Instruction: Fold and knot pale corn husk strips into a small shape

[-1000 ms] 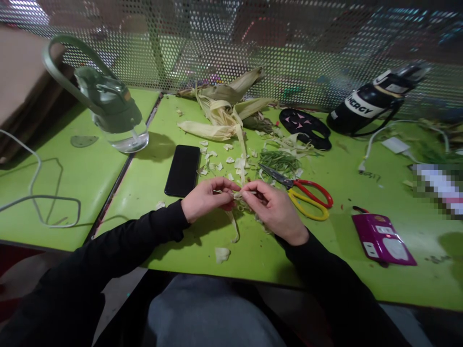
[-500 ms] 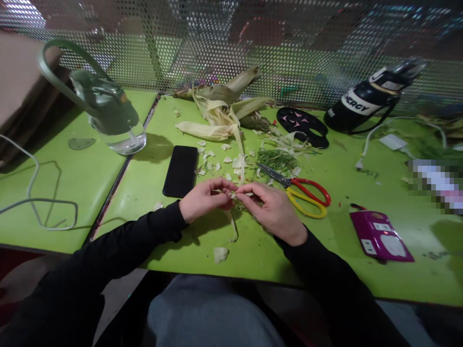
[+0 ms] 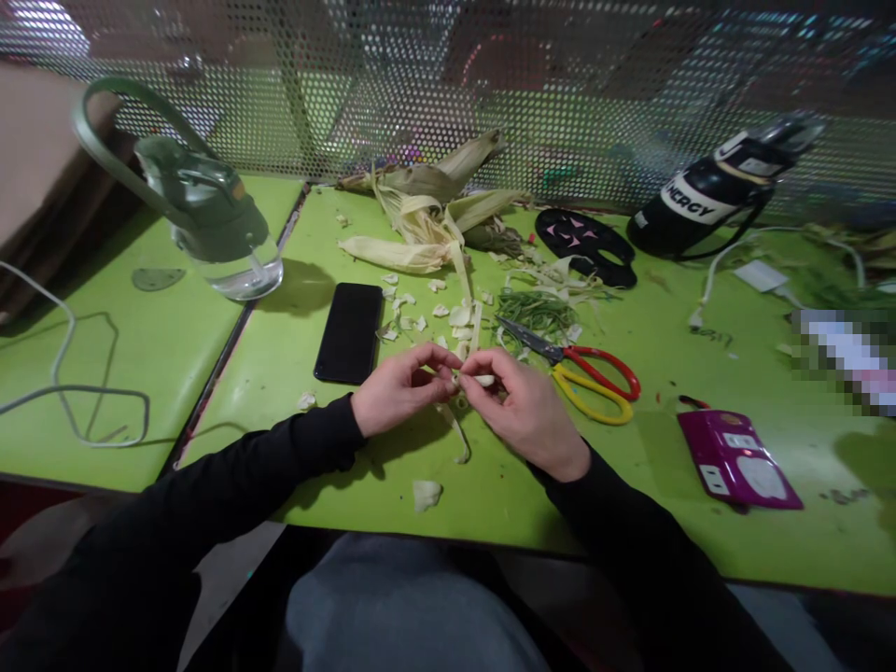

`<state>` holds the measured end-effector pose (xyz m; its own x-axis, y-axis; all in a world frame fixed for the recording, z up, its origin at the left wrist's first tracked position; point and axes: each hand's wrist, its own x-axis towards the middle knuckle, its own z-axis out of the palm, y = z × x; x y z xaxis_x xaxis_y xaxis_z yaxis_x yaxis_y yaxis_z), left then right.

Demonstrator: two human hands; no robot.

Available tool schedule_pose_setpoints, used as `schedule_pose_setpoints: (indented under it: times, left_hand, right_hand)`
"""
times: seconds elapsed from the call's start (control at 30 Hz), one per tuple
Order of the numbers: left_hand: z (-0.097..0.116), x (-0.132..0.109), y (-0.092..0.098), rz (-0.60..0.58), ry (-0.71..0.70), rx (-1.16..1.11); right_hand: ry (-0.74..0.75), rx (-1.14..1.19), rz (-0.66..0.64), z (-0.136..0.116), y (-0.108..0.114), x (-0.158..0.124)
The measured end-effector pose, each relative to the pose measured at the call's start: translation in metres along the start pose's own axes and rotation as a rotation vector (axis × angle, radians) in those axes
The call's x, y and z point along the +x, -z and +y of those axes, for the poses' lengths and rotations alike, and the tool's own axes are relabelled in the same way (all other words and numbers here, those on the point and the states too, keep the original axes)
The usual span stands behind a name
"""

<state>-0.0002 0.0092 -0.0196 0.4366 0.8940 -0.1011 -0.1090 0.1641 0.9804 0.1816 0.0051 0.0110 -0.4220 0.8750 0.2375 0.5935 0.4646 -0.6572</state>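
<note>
Fingertips of my left hand [image 3: 402, 387] and my right hand [image 3: 522, 401] meet low over the green table, pinching a small pale piece of corn husk [image 3: 483, 380] between them. Its end shows under the right thumb; the rest is covered by my fingers. A thin husk strip [image 3: 455, 434] hangs or lies just below the hands. Cut husk bits [image 3: 460, 317] are scattered beyond the fingers, in front of a bundle of dry corn husks [image 3: 427, 229]. Right of them, scissors [image 3: 560, 353] with one red and one yellow handle lie partly spread beside shredded green strips [image 3: 536, 311].
A black phone [image 3: 348, 332] lies left of my hands. Farther off stand a green water bottle [image 3: 224, 224] and a tilted black bottle [image 3: 700, 201]. A black palette-shaped piece [image 3: 584, 245], a purple socket box [image 3: 738, 457] and white cables [image 3: 66, 345] lie around. Behind is a perforated screen [image 3: 392, 84].
My fingers have shifted slightly on the small husk piece, and more of its pale end shows at the right hand. The thin strip below has swung a little to the right.
</note>
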Motion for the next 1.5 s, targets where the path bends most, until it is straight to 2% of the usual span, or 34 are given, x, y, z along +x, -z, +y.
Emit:
schedule_pose_setpoints:
  times: [0.13,0.23,0.37,0.43,0.53,0.6,0.73,0.83,1.0,1.2,1.4,1.5]
  left_hand:
    - [0.000,-0.001,0.000,-0.007,-0.043,0.038]
    - [0.003,0.000,0.000,0.014,-0.066,-0.043]
    - [0.009,0.002,-0.001,0.078,-0.054,-0.276]
    - [0.011,0.002,-0.002,0.108,-0.028,-0.371]
    - [0.012,0.001,-0.002,0.132,-0.019,-0.453]
    - [0.011,0.000,-0.002,0.142,-0.038,-0.462]
    - [0.011,0.000,-0.003,0.107,-0.027,-0.429]
    - [0.011,0.000,-0.003,0.083,0.014,-0.385]
    - [0.013,-0.001,-0.004,0.101,0.051,-0.309]
    - [0.018,-0.002,-0.005,0.129,0.203,-0.250]
    - [0.019,-0.001,-0.003,0.135,0.146,-0.216]
    - [0.017,-0.002,-0.003,0.151,0.140,-0.163]
  right_hand:
    - [0.066,0.000,-0.049,-0.001,0.003,-0.002]
    - [0.125,0.020,-0.035,0.000,0.002,-0.004]
    - [0.092,0.061,0.221,0.003,0.000,-0.003]
    - [-0.003,0.031,0.269,0.005,0.000,-0.002]
    - [-0.097,-0.012,0.088,0.006,0.001,0.001]
    - [-0.082,-0.012,0.021,0.005,0.001,0.002]
    - [-0.031,0.061,0.066,0.005,-0.001,0.000]
    - [-0.058,0.238,0.034,0.008,-0.003,-0.002]
    - [-0.223,0.522,0.017,0.009,-0.001,-0.001]
    - [-0.348,0.566,0.025,0.004,-0.002,0.000]
    - [-0.461,0.761,-0.087,0.013,-0.005,0.001]
    - [-0.468,0.853,-0.131,0.014,-0.005,0.000]
